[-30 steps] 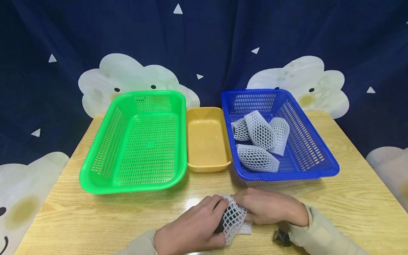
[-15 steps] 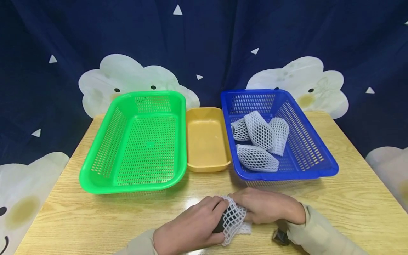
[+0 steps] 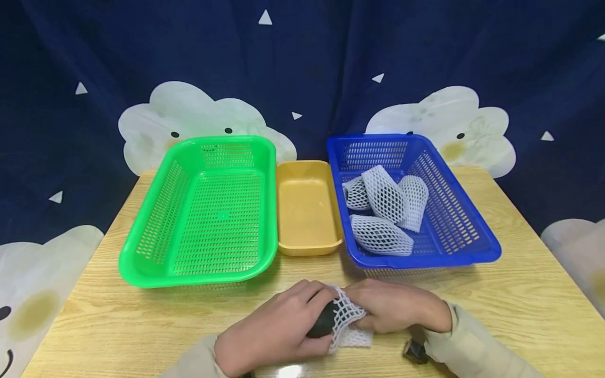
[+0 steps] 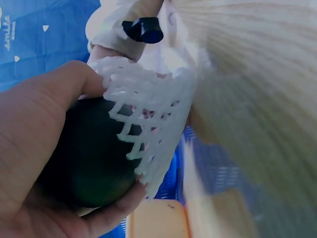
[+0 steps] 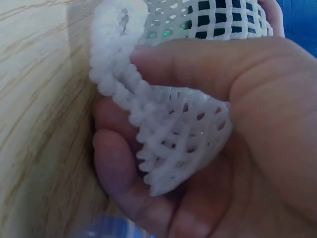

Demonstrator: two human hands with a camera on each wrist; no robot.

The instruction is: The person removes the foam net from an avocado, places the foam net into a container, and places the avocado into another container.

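Head view: we see dark object (image 3: 323, 321) gripped within left hand (image 3: 279, 324), right hand (image 3: 392, 305) beside it holding white foam net (image 3: 348, 314).

Dark-green object (image 4: 91, 151), white diamond-mesh net (image 4: 166, 126); green basket (image 3: 215, 215); blue basket (image 3: 479, 247); navy cloud-patterned curtain (image 3: 307, 58).

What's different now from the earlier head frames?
The left hand has shifted slightly leftward with the dark green rounded item, baring more of it from the white foam net. The right hand still grips the net; green basket, yellow tray and blue basket stayed put.
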